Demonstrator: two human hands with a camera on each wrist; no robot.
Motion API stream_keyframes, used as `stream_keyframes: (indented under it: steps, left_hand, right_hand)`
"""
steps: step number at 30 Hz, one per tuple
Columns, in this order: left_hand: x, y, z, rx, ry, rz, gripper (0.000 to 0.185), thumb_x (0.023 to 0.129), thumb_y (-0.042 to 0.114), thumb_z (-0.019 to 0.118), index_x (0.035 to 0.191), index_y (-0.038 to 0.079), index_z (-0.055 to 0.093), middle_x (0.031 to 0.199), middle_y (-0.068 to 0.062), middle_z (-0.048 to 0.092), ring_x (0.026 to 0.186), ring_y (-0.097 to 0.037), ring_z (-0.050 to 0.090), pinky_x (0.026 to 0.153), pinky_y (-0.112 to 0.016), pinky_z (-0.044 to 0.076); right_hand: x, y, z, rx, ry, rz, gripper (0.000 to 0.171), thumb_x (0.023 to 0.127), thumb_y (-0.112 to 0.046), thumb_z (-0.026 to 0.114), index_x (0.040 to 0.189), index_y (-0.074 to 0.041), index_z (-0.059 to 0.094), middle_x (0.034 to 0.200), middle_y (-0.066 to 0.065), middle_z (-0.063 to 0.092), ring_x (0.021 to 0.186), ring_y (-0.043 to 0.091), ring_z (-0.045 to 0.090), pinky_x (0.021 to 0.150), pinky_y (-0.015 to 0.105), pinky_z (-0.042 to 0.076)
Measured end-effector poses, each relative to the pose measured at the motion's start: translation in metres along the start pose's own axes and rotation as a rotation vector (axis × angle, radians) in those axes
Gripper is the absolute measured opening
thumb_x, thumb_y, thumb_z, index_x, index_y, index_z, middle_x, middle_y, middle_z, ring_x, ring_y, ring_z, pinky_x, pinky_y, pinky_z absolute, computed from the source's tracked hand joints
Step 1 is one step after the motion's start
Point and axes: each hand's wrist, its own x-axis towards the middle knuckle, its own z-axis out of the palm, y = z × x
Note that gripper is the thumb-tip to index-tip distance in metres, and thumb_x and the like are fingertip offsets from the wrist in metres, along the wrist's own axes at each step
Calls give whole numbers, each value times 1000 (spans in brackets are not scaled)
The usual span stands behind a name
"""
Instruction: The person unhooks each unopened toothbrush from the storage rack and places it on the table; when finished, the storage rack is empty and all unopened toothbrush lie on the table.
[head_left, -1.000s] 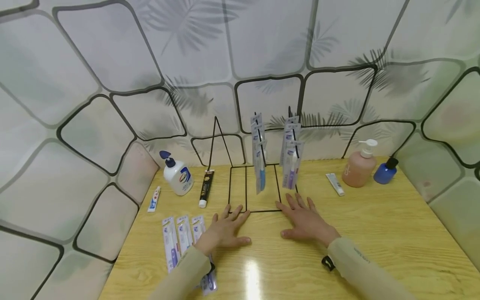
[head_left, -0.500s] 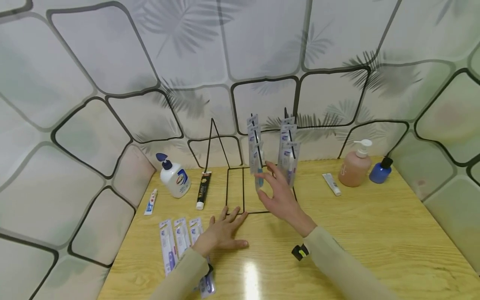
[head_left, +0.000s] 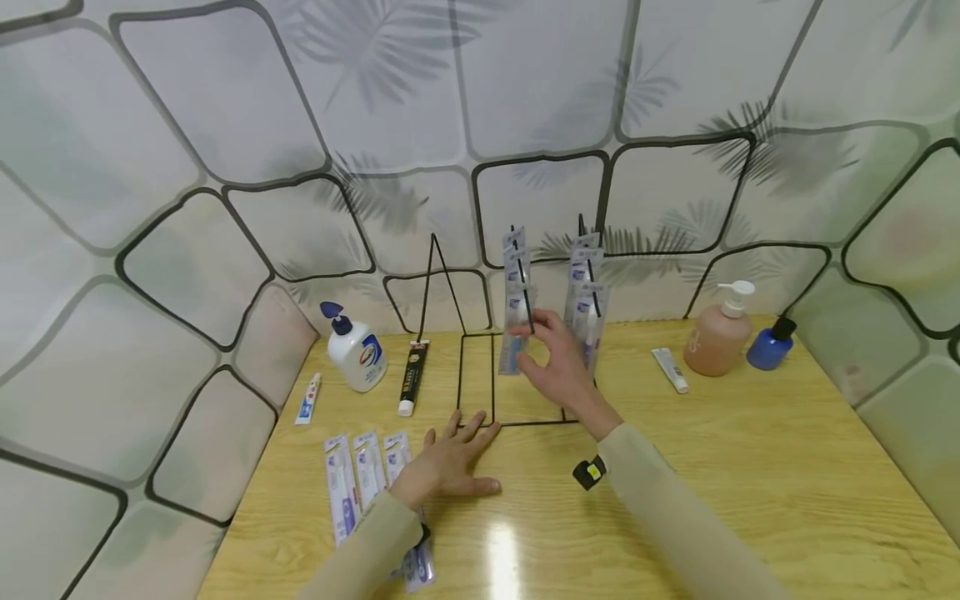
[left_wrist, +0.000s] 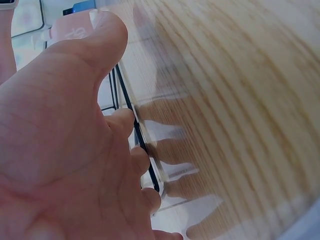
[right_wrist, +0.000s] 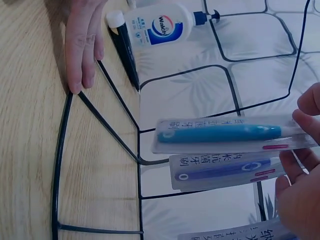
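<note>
The right hand [head_left: 558, 367] is raised at the wire rack [head_left: 480, 379], fingers pinched on the front blue toothbrush pack [head_left: 514, 333] hanging on the left peg. In the right wrist view the fingertips [right_wrist: 306, 122] are seen closed on the pack's head end, with a purple pack [right_wrist: 225, 172] hanging directly behind it. The left hand [head_left: 450, 462] is laid flat and released on the table [head_left: 750, 467], fingertips touching the rack's base wire; nothing is gripped by it.

Risks, as judged:
- The purple pack behind could be dragged off the peg if the blue pack is pulled without being separated first; the two are nearly touching.
- The pack's hang hole could be torn or snagged if it is pulled down instead of slid outward along the peg.
- The rack is light wire; it could be tipped or slid toward the person if the left hand's press on the base is eased.
- The second hanging row [head_left: 587, 321], just right of the right hand, could be knocked by the wrist.
- The grip is a fingertip pinch on slick plastic, so a slip is possible.

Loose packs [head_left: 363, 479] lie beside the left wrist.
</note>
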Motion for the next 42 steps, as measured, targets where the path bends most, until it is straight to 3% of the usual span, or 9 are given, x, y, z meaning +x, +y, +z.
stream_keyframes:
  steps: [3,8,14,21,27,31,35,42]
  left_hand:
    - [1,1,0,-6,-1,1,95,89,75,55,164,34,14,174,1,8,159,-42,5,117,-75,19]
    - [2,1,-1,-12,-6,-4,96,88,74,57,164,35,14,174,1,7,159,-41,4,117,-75,18]
    - [1,1,-1,-10,-9,0,96,89,73,58,164,35,14,174,1,7,159,-41,5,117,-75,18]
    - [3,0,2,-12,-12,2,97,88,73,59,164,35,12,174,1,6,159,-41,3,117,-76,17]
    - [1,-2,2,-28,3,10,97,88,72,60,164,34,13,174,0,6,159,-42,3,117,-77,17]
    - [-1,-6,1,-28,6,4,98,88,71,61,164,34,13,174,0,7,158,-43,3,116,-77,17]
    - [-1,-6,0,-34,-1,7,98,88,71,61,164,33,13,174,-1,7,158,-43,3,116,-77,17]
    - [0,-4,-1,-44,-4,27,97,89,68,62,164,32,13,174,-2,7,158,-43,2,117,-77,16]
  right_hand:
    - [1,1,-1,-1,41,-60,27,93,0,65,118,-4,73,126,17,59,111,34,62,92,52,53]
    - [-6,-1,-4,-32,116,-155,19,95,5,64,108,-4,76,104,12,63,86,22,63,75,36,59]
    - [-23,-13,-21,-42,198,-159,17,92,6,69,95,-7,78,95,7,67,76,14,61,64,16,49]
    - [-61,-18,-51,-59,129,-95,22,86,12,71,93,-7,79,93,8,68,73,8,59,60,15,51]
    - [-108,9,-83,-193,-30,77,26,85,12,72,88,-13,77,89,1,68,73,2,58,59,21,54]
    - [-130,38,-97,-232,-160,320,20,91,6,68,92,-13,77,94,4,73,79,12,65,65,26,55]
    - [-145,63,-106,-208,-272,513,14,94,1,63,96,-7,75,95,8,74,73,13,61,59,25,51]
    - [-152,75,-110,-307,-307,540,2,89,-3,70,90,-4,70,77,2,65,65,12,55,55,24,43]
